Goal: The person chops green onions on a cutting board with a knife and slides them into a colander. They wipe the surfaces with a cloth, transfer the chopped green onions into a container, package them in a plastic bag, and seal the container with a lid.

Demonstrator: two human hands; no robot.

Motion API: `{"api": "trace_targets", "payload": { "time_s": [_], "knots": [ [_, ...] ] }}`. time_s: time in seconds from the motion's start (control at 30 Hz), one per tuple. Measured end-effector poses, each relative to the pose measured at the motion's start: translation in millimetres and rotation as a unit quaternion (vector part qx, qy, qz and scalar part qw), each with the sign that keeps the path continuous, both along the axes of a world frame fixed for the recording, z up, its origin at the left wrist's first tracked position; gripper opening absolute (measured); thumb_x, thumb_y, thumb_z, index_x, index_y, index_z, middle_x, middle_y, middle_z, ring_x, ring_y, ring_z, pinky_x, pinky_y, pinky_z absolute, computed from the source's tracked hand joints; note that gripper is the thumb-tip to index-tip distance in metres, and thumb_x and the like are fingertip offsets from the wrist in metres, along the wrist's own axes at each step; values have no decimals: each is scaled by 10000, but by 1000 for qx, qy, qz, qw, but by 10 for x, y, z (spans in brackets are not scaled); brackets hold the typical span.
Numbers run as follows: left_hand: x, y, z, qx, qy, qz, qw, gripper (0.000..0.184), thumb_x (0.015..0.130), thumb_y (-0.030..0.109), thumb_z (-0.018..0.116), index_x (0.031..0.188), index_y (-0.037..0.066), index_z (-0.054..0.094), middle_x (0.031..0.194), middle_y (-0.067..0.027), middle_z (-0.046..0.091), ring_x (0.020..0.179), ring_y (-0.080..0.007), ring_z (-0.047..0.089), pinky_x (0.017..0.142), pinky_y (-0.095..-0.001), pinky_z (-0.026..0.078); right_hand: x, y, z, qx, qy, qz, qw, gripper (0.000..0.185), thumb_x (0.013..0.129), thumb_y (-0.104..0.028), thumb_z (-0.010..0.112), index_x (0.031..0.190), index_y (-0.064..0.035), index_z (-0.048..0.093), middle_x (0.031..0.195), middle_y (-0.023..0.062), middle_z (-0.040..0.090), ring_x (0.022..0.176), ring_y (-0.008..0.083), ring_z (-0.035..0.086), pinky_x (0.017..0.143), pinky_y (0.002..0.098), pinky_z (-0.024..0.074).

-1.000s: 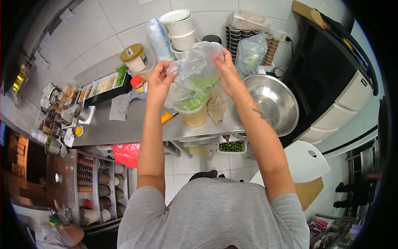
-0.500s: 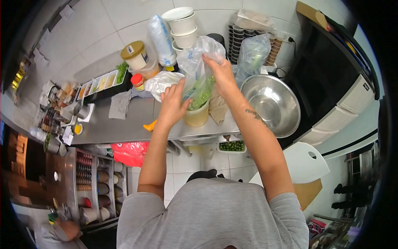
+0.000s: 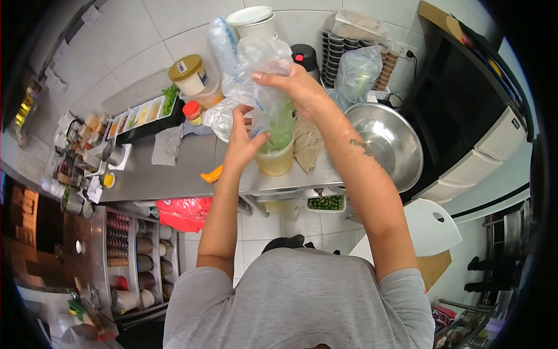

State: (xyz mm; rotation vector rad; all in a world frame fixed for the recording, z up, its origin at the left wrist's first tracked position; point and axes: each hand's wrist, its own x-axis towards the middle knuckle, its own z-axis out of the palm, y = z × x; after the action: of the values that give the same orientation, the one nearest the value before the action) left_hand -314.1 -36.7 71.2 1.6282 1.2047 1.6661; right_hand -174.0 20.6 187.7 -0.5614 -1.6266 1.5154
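Note:
A clear plastic bag [image 3: 273, 116] with green leaves inside stands in a round yellowish tub [image 3: 275, 161] at the counter's front. My right hand [image 3: 305, 93] is closed on the bag's upper part, the thumb pressed across the plastic. At the bag's left side, my left hand [image 3: 241, 136] has its thumb and fingers apart, the thumb against the plastic just above the tub's rim. A beige cloth [image 3: 307, 145] lies to the right of the tub. Behind my left hand is a crumpled whitish plastic bag [image 3: 221, 119].
A large metal colander [image 3: 386, 142] stands at the right. White tubs [image 3: 253, 23], a red-capped jar [image 3: 192, 110] and a tray of ingredients [image 3: 145, 119] line the back. An orange-handled tool [image 3: 212, 174] lies at the counter's front edge. Green limes [image 3: 325, 203] sit below.
My right hand has moved left with the top of the bag, which now leans leftward. My left hand has turned slightly, its fingers more bent. A black lidded container behind shows more.

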Motion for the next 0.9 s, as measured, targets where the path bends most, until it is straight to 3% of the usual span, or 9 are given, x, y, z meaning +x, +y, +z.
{"api": "trace_targets", "payload": {
  "time_s": [0.07,0.17,0.27,0.3,0.4,0.5,0.63,0.83,0.9],
  "knots": [
    [34,-19,59,2,-28,-6,1000,651,700,61,671,1255,2,336,1146,-164,472,1004,-248,519,837,-354,448,33,21,7,48,-24,54,997,570,760,-261,722,1217,2,507,1183,92,561,1100,180,498,972,328,347],
    [-18,30,-25,-7,-67,-23,997,652,717,73,657,1267,-5,316,1174,-167,461,1034,-239,500,877,-338,423,166,187,-259,72,-2,-21,997,670,758,-301,726,1292,-31,424,1250,92,494,1153,169,437,976,325,321],
    [-53,23,-22,-2,-137,-61,989,642,715,84,642,1264,0,319,1193,-158,454,1082,-236,469,919,-339,388,344,288,-655,-5,40,-37,999,730,723,-311,765,1299,-53,399,1238,145,459,1051,152,497,922,297,372],
    [-46,-14,23,2,-128,-68,989,639,714,86,637,1263,4,321,1197,-155,452,1103,-238,457,936,-341,375,339,240,-679,5,26,-49,998,534,771,-266,734,1205,-80,487,1106,87,527,964,124,513,837,284,406],
    [-60,-24,2,-3,-88,-68,994,654,701,90,632,1269,17,318,1213,-150,447,1141,-242,436,958,-353,354,310,248,-666,-16,42,-48,998,257,842,-180,647,1075,-120,554,1065,-12,552,970,84,488,814,267,391],
    [-87,-11,8,2,-73,-64,995,685,692,102,640,1281,26,298,1243,-154,436,1144,-249,435,952,-361,354,285,189,-586,-13,56,-91,994,114,864,-99,606,975,-111,579,980,-34,563,929,69,500,781,248,406],
    [48,-96,202,48,-167,-70,982,741,694,133,666,1309,40,263,1260,-159,447,1121,-251,450,921,-382,371,227,137,-603,-58,186,-50,980,132,861,-81,621,979,-72,562,935,-9,564,898,84,520,786,245,427],
    [-62,121,30,15,-26,-38,999,619,727,145,689,1253,-5,401,1189,-142,533,1089,-220,498,884,-345,413,60,88,-607,-49,227,-38,972,107,877,-71,606,974,-68,563,967,-3,563,932,99,521,841,263,420],
    [-139,136,101,-83,-54,-39,994,513,739,132,669,1195,-1,476,1166,-129,551,1069,-204,521,907,-320,400,51,132,-624,-52,233,-25,971,154,872,-99,622,1008,-58,563,999,4,566,946,94,522,833,260,422]
  ]
}}
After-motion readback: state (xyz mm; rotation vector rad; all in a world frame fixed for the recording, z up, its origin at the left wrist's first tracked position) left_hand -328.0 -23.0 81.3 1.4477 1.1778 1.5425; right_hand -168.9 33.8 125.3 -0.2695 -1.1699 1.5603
